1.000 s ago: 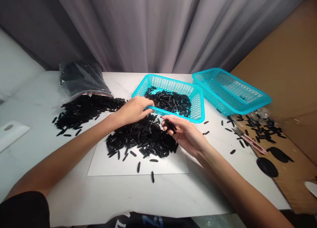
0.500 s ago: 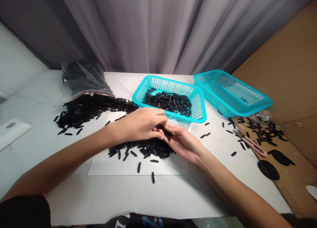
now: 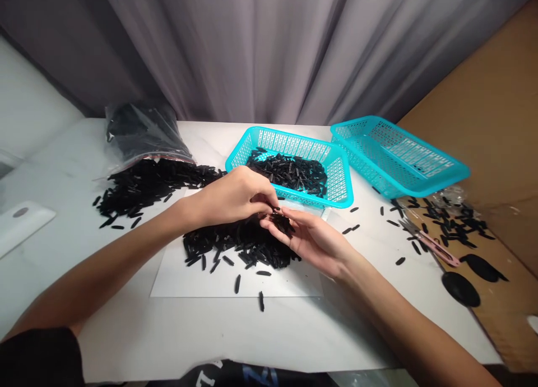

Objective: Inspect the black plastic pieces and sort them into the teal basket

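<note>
Several small black elongated pieces (image 3: 282, 224) lie in the curled fingers of my right hand (image 3: 313, 238), palm turned up. My left hand (image 3: 241, 196) reaches in from the left, its thumb and forefinger pinched at the edge of those pieces; what exactly sits between the fingertips is too small to make out. Beneath both hands a heap of the same black pieces (image 3: 252, 247) is spread on a white sheet (image 3: 189, 283). Just behind the hands, a turquoise basket (image 3: 290, 136) holds more black pieces, its front rim close to my left knuckles.
A second turquoise basket (image 3: 437, 180) stands at the back right. Pink-handled scissors (image 3: 439, 250), scattered pieces and black oval objects (image 3: 461, 289) lie at the right by cardboard (image 3: 504, 320). At the left, a clear bag (image 3: 145, 132) sits behind another black pile (image 3: 143, 185).
My left hand has lifted and shifted slightly left, its fingers opening away from the right palm. The pieces in my right hand show more now. The view has shifted slightly.
</note>
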A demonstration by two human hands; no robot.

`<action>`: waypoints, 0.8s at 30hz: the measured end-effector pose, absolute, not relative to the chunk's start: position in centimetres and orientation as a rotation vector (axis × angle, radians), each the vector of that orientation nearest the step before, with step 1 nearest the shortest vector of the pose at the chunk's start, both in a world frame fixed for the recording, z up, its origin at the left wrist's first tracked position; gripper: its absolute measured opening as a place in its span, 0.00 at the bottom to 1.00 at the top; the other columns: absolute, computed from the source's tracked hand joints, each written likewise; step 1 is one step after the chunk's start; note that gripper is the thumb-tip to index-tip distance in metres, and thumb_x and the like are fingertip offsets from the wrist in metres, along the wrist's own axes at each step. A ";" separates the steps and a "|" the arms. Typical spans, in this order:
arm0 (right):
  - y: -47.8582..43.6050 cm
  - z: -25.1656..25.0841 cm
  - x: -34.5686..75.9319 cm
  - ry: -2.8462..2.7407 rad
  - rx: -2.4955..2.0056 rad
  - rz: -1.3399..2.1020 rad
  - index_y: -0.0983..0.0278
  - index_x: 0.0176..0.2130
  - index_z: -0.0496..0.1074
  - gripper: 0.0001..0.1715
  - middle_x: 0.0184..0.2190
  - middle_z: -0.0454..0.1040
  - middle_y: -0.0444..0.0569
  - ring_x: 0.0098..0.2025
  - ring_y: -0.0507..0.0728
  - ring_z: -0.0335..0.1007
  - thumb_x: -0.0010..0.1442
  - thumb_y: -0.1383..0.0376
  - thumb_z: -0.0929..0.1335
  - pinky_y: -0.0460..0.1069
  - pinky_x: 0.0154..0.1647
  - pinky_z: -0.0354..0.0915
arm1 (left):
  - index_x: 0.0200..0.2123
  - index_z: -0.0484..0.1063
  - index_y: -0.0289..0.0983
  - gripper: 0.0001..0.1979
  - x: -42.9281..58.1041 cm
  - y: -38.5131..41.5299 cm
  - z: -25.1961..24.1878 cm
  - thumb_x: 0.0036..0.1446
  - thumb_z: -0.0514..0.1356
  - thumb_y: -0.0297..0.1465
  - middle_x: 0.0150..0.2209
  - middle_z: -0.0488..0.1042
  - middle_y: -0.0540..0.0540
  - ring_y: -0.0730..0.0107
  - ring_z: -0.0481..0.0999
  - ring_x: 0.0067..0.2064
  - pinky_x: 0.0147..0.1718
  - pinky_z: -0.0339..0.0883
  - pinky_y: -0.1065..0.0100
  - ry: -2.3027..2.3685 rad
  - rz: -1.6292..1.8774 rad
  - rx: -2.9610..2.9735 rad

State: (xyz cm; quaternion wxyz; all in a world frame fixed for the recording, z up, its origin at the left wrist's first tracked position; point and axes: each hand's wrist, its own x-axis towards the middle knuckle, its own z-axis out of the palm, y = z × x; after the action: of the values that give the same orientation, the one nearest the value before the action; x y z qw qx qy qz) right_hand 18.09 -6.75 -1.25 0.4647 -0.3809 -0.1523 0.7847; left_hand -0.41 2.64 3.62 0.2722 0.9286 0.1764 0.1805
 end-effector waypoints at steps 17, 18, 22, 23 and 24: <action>-6.6 -1.2 18.2 -0.569 -1.037 1.671 0.67 0.36 0.82 0.11 0.33 0.80 0.47 0.33 0.48 0.74 0.51 0.65 0.78 0.41 0.36 0.68 | 0.43 0.78 0.34 0.12 -0.5 2.5 3.9 0.54 0.66 0.22 0.37 0.81 0.47 0.72 0.81 0.37 0.39 0.77 0.72 0.572 0.583 2.246; -6.6 -1.1 18.2 -0.562 -1.036 1.669 0.67 0.36 0.81 0.10 0.33 0.80 0.47 0.33 0.48 0.74 0.52 0.66 0.78 0.41 0.36 0.68 | 0.43 0.78 0.34 0.12 -0.6 2.6 3.9 0.54 0.66 0.22 0.37 0.81 0.47 0.72 0.81 0.37 0.39 0.77 0.72 0.565 0.597 2.240; -6.6 -0.7 18.4 -0.493 -0.989 1.716 0.69 0.35 0.80 0.06 0.33 0.80 0.49 0.33 0.49 0.74 0.56 0.67 0.74 0.42 0.36 0.70 | 0.42 0.78 0.34 0.11 -0.5 2.6 4.2 0.54 0.66 0.21 0.38 0.81 0.47 0.71 0.81 0.38 0.39 0.77 0.72 0.564 0.669 2.180; -6.6 -0.6 18.4 -0.458 -0.967 1.747 0.69 0.34 0.80 0.05 0.33 0.79 0.50 0.32 0.49 0.73 0.57 0.68 0.73 0.42 0.35 0.70 | 0.42 0.78 0.33 0.11 -0.4 2.6 4.2 0.53 0.66 0.21 0.38 0.81 0.46 0.71 0.81 0.38 0.39 0.77 0.72 0.567 0.689 2.149; -6.6 -0.6 18.5 -0.414 -0.942 1.786 0.70 0.34 0.79 0.05 0.32 0.79 0.51 0.31 0.50 0.73 0.57 0.68 0.72 0.42 0.34 0.70 | 0.41 0.78 0.33 0.11 -0.3 2.5 4.2 0.53 0.66 0.21 0.39 0.81 0.46 0.72 0.81 0.38 0.40 0.77 0.72 0.568 0.708 2.114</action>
State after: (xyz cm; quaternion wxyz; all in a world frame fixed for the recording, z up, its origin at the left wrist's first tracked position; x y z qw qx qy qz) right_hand 18.48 -6.56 -0.58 0.5143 -0.3918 -0.1722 0.7432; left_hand -0.33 2.47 4.21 0.4083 0.8387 0.2255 0.2810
